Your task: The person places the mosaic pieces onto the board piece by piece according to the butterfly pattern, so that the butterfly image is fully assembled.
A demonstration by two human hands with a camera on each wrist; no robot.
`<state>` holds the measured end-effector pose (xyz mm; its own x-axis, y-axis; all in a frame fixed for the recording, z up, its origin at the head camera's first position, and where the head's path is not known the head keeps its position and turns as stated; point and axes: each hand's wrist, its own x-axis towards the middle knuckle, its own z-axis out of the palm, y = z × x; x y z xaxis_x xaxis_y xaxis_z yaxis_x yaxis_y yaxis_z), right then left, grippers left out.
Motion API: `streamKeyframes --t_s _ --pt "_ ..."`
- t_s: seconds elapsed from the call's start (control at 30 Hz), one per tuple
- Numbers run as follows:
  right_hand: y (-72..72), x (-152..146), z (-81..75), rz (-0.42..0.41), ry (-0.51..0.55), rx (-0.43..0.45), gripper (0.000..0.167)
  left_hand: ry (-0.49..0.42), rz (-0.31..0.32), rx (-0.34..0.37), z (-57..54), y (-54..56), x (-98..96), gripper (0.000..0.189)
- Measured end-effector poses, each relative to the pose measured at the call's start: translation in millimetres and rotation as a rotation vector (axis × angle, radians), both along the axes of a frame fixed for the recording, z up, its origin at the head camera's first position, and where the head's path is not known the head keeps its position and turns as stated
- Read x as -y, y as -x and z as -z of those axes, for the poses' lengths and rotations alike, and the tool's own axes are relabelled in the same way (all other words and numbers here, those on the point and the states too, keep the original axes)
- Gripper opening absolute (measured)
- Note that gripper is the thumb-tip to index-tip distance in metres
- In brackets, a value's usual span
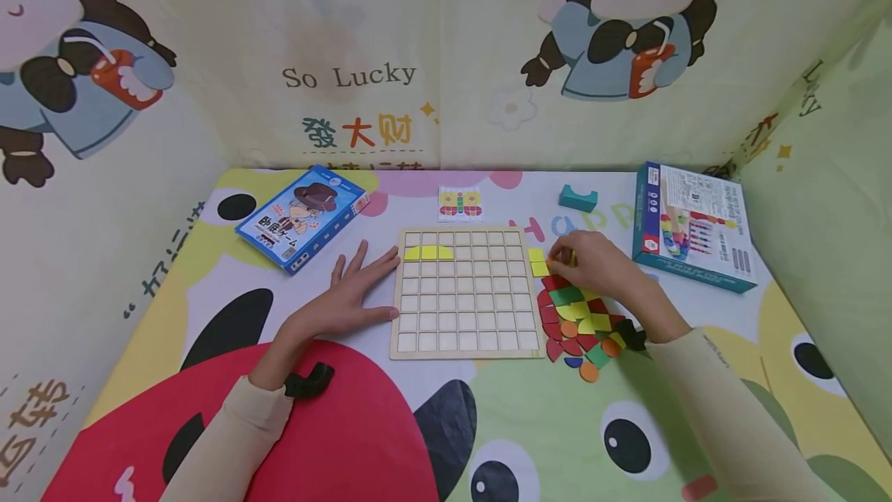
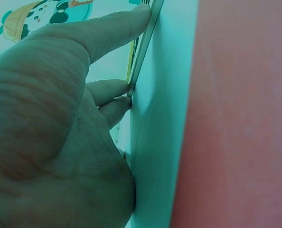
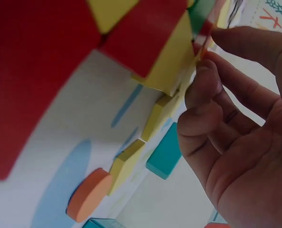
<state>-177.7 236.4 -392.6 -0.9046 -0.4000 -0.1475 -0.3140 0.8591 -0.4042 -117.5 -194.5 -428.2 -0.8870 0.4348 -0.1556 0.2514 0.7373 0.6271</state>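
Note:
A wooden grid board [image 1: 466,359] lies flat on the patterned cloth. Three yellow pieces [image 1: 428,253] sit side by side in its second row from the top, at the left. My left hand [image 1: 348,297] is spread flat beside the board, its thumb and fingertips touching the left edge. Over on the right, my right hand [image 1: 592,263] pinches a small orange piece [image 3: 205,50] between thumb and index finger, mostly hidden by the fingertips. Two yellow squares [image 1: 538,263] lie by the board's right edge. Below that hand spreads a pile of coloured pieces [image 1: 570,311].
A butterfly pattern card [image 1: 460,204] lies behind the board. Farther right stands a teal notched block [image 1: 578,198]. A blue game box [image 1: 301,217] is at the back left, and another box [image 1: 697,227] lies at the back right.

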Motion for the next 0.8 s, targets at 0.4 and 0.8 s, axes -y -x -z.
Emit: streamKeyframes --t_s 0.4,0.8 --pt "1.4 -3.1 -0.3 0.027 -0.014 -0.013 0.029 0.008 0.0 -0.008 1.2 0.3 0.3 0.095" --pt "3.2 -1.7 1.1 0.038 -0.017 -0.008 0.032 0.004 0.003 -0.005 1.7 -0.3 0.0 0.095"
